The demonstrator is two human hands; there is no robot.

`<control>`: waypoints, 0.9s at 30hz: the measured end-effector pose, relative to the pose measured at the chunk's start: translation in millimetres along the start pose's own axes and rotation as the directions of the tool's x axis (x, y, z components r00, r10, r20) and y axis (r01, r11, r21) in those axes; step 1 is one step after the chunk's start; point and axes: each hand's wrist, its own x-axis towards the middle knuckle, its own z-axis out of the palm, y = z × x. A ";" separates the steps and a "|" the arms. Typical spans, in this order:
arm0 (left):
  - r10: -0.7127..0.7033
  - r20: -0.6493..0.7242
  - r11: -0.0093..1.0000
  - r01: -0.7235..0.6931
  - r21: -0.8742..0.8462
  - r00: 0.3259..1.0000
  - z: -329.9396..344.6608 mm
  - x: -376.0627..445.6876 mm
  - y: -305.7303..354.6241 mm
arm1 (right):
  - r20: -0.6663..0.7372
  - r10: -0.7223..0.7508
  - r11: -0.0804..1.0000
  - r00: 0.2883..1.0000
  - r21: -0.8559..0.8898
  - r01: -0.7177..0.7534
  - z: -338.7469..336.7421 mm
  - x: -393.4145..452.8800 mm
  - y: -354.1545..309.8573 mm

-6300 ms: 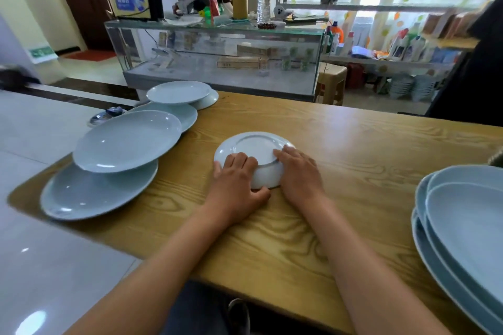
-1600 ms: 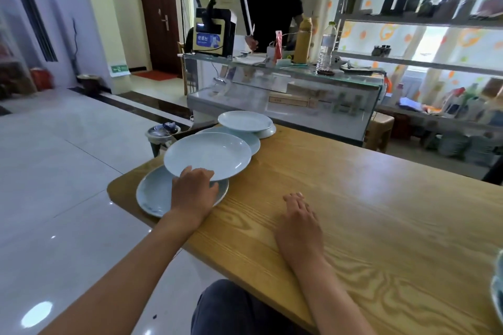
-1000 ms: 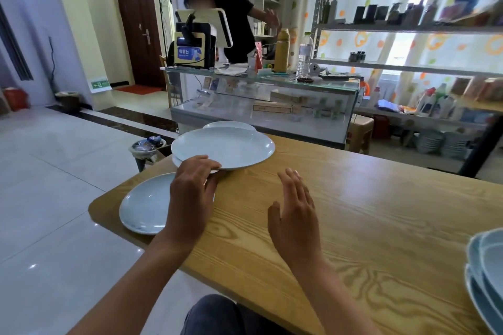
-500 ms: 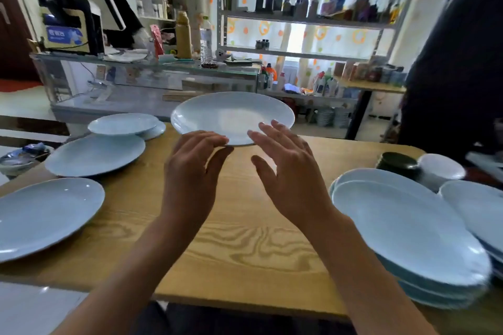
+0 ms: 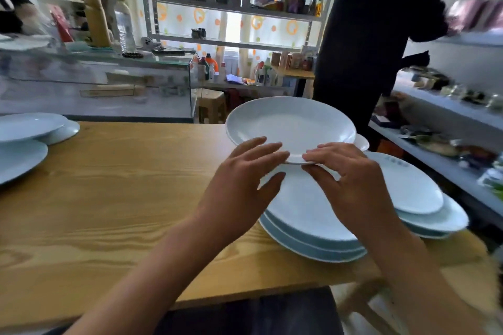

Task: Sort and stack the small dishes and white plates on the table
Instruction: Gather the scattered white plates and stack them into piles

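Above plate stack [image 5: 307, 215], both hands' fingers [image 5: 321, 156] pinch plate [image 5: 291, 125]; thumbs hidden.

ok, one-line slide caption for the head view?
Both hands hold a pale plate above the stack of plates on the wooden table.

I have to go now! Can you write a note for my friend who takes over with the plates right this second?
Left hand and right hand both pinch the near rim of one white plate, held above the nearer stack of plates at the table's right end.
Second stack sits beside it, further right.
Done: two stacks started.
Left: lower this plate, then fetch the loose plates at the far left.
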 end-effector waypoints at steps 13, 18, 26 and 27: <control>-0.064 0.171 0.991 0.042 0.128 0.983 39.4 12.5 19.9 | 0.111 0.203 0.976 0.973 -0.104 -0.192 -26.1 -41.8 41.0; -0.042 0.233 0.974 -0.012 0.226 0.972 49.8 11.4 17.4 | 0.146 0.226 0.970 0.963 -0.127 -0.208 -19.9 -46.5 45.0; -0.034 0.214 0.985 -0.003 0.170 0.976 46.3 13.2 17.1 | 0.249 0.277 0.957 0.928 -0.158 -0.244 -14.2 -48.5 49.1; -0.040 0.207 0.987 0.007 0.158 0.977 45.4 13.3 17.1 | 0.279 0.304 0.950 0.911 -0.162 -0.268 -14.9 -47.3 49.3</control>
